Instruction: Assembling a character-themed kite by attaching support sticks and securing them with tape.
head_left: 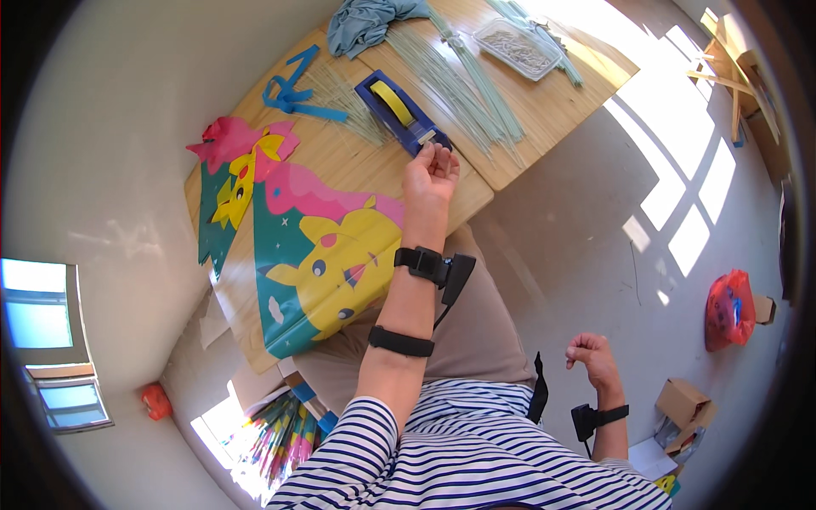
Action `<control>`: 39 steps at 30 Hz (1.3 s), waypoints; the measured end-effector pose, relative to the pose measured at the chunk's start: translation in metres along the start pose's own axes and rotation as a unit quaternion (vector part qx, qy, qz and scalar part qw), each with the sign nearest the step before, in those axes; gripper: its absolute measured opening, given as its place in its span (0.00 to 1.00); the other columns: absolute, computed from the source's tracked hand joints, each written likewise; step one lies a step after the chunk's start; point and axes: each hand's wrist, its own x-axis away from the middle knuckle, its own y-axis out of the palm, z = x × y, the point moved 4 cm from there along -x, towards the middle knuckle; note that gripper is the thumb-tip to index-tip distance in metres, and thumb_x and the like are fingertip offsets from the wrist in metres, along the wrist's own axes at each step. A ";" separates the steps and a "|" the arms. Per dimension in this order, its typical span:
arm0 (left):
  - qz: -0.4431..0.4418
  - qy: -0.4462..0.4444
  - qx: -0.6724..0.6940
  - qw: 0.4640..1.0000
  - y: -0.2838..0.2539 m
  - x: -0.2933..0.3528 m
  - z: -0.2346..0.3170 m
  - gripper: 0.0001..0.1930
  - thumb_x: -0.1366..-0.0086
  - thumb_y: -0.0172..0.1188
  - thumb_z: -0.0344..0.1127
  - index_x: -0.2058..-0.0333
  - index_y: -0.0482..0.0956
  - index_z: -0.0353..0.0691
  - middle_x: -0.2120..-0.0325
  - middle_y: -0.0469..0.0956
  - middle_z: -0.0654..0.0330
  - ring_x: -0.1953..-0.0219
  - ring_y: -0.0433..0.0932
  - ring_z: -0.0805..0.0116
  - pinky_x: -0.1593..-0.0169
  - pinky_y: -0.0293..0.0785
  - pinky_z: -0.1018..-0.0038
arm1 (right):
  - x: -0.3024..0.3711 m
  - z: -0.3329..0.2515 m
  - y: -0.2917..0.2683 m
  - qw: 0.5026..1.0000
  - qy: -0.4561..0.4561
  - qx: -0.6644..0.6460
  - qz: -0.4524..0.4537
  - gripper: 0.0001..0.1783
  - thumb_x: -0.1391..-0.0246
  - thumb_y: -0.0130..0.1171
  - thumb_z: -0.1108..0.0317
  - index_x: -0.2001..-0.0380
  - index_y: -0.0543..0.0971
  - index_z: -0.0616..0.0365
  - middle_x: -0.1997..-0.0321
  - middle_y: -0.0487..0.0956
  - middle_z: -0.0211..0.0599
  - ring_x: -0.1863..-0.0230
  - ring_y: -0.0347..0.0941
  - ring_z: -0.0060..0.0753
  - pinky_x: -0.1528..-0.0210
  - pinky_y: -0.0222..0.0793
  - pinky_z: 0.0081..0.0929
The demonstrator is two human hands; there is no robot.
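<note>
So the left arm is stretched out over the surface (361, 161), forearm slanting away from the body and a little to the right, wrist pretty much in line with it. The left hand (432, 174) is right up at the near end of the blue tape dispenser (411, 132), which sits out in front with a yellow tape roll (392, 104) in it. Those fingers are curled in with the thumb close by, but honestly can't tell if they've got any tape pinched.

The forearm runs along the right side of a green, pink and yellow printed sheet (348, 255) by the near edge.

Right hand (595, 357) is down beside the body, well apart from the dispenser, fingers loosely bent with the thumb near the index. Can't tell if anything's in there.
</note>
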 end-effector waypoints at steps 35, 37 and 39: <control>-0.258 0.076 -0.090 0.959 -0.002 0.108 0.072 0.09 0.38 0.64 0.22 0.61 0.76 0.41 0.68 0.79 0.59 0.64 0.80 0.66 0.53 0.81 0.63 | -0.010 0.003 0.011 0.989 -0.095 0.106 0.027 0.01 0.48 0.58 0.78 0.72 0.76 0.63 0.75 0.77 0.30 0.70 0.75 0.24 0.62 0.72 0.24; -0.298 0.113 -0.089 0.944 -0.007 0.139 0.098 0.10 0.38 0.65 0.22 0.60 0.77 0.42 0.68 0.79 0.59 0.63 0.80 0.67 0.52 0.81 0.64 | -0.015 -0.009 0.022 0.988 -0.106 0.115 0.005 0.02 0.48 0.59 0.77 0.72 0.76 0.63 0.74 0.77 0.29 0.69 0.74 0.22 0.61 0.71 0.23; -0.329 0.149 -0.073 0.929 -0.013 0.176 0.123 0.09 0.38 0.65 0.23 0.61 0.78 0.42 0.69 0.79 0.60 0.63 0.80 0.67 0.51 0.81 0.64 | -0.020 -0.020 0.037 0.984 -0.120 0.127 -0.021 0.02 0.48 0.59 0.77 0.71 0.76 0.62 0.74 0.77 0.28 0.68 0.73 0.21 0.61 0.70 0.21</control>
